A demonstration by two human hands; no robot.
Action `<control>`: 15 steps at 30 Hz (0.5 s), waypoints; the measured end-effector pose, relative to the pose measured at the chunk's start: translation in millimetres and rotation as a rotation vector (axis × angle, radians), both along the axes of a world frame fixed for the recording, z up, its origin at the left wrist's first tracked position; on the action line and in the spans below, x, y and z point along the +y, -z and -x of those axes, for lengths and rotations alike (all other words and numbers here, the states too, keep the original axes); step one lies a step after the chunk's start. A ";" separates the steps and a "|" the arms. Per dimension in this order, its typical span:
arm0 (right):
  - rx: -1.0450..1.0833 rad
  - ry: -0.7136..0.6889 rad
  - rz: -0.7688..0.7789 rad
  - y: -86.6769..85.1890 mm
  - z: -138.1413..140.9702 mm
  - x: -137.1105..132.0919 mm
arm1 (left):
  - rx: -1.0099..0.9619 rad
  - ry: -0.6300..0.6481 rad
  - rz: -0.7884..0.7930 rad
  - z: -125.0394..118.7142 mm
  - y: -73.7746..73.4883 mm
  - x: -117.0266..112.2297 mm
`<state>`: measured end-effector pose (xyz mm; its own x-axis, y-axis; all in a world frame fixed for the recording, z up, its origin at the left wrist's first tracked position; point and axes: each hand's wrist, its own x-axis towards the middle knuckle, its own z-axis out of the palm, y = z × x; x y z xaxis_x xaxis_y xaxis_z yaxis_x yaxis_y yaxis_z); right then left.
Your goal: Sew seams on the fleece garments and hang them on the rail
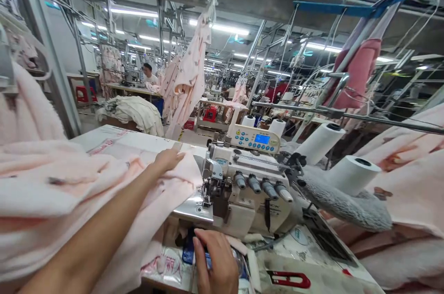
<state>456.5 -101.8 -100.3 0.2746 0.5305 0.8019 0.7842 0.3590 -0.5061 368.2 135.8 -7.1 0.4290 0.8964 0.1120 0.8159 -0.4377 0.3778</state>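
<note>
1. Head view: the left hand [169, 159] is out over the pink cloth [100, 183], its fingers stretched forward and close together on top; whether they pinch a fold, I can't tell.
2. And the cloth spreads over the left of the table, its leading edge just beside the needle area of the sewing machine [239, 215]; that hand seems to be steadying it there.
3. Down below, the right hand [217, 259] is loosely curled, thumb near the forefinger, with nothing visible in its grasp; the palm side is hidden.
4. Thread cones [321, 143] stand behind the machine, presumably so thread can feed forward.
5. Red snips [289, 279] lie at the front, probably for easy reach.
6. Containers now: a red-printed plastic bag [171, 268] sits below the machine bed, contents unclear.
</note>
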 end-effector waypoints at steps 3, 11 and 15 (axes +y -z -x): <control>0.166 -0.111 0.083 12.6 6.1 0.6 | -0.074 -0.006 -0.008 43.6 8.5 -43.9; 0.933 -0.511 0.486 18.9 5.7 13.3 | -0.541 0.335 0.370 75.0 20.5 -177.4; 1.330 -0.569 0.321 11.8 -1.4 11.5 | -0.527 0.482 0.460 35.3 27.4 -193.3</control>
<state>457.9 -90.3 -112.1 0.3955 0.9178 -0.0351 -0.5120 0.1885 -0.8381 332.9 -57.6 -34.5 0.7697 0.6341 0.0737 0.2470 -0.4023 0.8815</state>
